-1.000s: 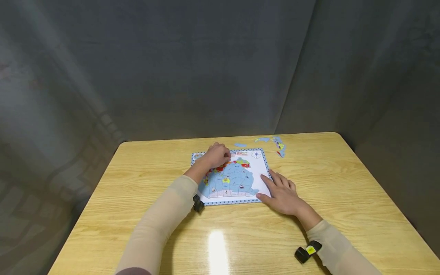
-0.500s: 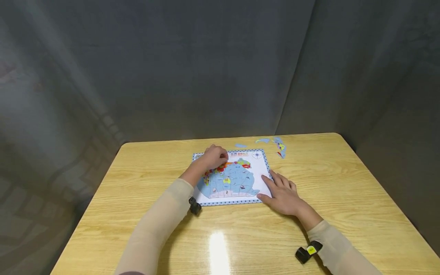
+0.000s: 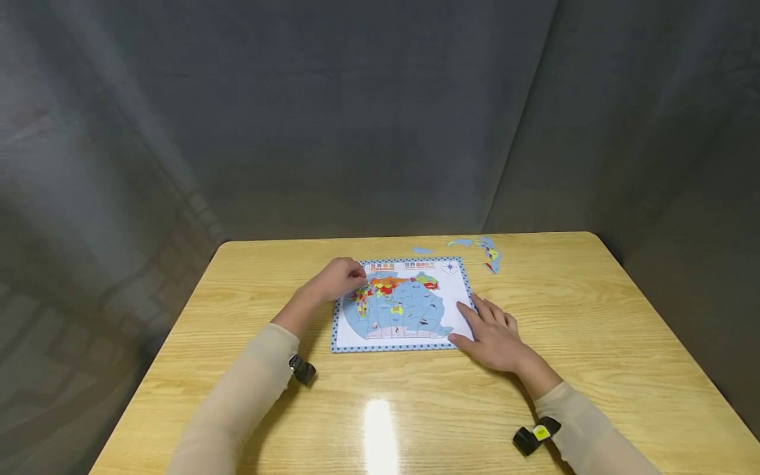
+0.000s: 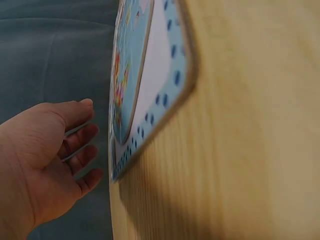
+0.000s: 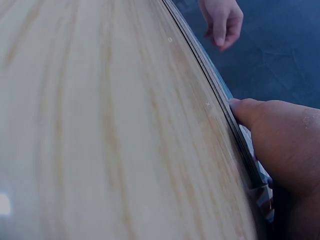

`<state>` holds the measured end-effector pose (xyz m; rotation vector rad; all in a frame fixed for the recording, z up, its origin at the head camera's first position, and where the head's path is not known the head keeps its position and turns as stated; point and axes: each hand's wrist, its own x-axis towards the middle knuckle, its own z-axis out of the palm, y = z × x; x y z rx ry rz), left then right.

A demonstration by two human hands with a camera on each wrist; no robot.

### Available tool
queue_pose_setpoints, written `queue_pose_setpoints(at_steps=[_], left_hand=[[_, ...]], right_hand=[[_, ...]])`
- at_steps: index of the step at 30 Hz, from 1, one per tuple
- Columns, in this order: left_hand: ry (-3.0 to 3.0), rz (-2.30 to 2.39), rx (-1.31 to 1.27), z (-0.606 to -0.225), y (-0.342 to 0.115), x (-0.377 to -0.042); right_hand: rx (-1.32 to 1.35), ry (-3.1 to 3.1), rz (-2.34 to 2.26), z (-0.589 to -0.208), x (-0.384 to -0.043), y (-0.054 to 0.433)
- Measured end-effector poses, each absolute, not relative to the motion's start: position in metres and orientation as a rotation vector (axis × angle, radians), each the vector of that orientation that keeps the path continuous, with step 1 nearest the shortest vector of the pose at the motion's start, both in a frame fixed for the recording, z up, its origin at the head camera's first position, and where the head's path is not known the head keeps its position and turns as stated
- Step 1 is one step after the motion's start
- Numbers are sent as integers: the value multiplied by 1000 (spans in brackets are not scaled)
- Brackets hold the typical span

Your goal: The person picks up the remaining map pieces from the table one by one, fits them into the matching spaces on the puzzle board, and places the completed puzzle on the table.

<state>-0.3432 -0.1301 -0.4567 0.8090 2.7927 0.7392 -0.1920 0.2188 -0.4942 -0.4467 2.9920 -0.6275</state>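
A world map jigsaw puzzle in a white board with a blue dotted border lies on the table. My left hand is over its upper left corner, fingers loosely bent. In the left wrist view nothing shows between the thumb and fingers of my left hand. My right hand rests with spread fingers on the board's right edge. In the right wrist view, the thumb of my right hand touches the board's edge.
Behind the board lies a small blue puzzle piece. Further right are a blue and yellow piece and a multicoloured group of pieces. A grey curtain hangs behind the wooden table.
My left hand has moved left from the map's upper middle to the board's upper left, uncovering the printed title and more of the map. My right hand stays at the right edge.
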Motion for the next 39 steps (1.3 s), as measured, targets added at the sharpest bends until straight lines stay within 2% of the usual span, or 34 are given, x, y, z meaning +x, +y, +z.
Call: queue_pose_setpoints(at_steps=[22, 39], left_hand=[[2767, 709, 847, -468, -167, -276], [2690, 680, 717, -470, -175, -253]], right_hand=[[-438, 2985, -594, -490, -195, 222], [-423, 2980, -627, -489, -194, 215]])
